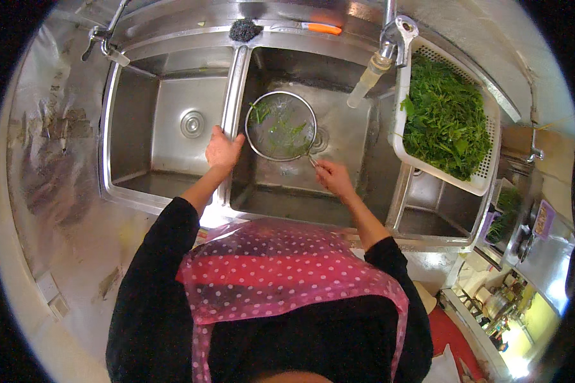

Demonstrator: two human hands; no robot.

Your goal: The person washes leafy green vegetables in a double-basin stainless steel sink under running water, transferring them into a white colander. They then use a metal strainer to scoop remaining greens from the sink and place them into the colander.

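My right hand grips the handle of a round wire-mesh strainer, which hangs over the middle basin of a stainless steel sink. Scraps of green leaves lie in its mesh, with a small clump near the left rim. My left hand rests on the metal divider between the left and middle basins, its thumb towards the strainer. A drain shows partly behind the strainer's right rim.
A white perforated basket heaped with leafy greens stands over the right basin. A faucet reaches over the middle basin; another is at the left. An orange-handled knife and a dark scouring pad lie on the back ledge.
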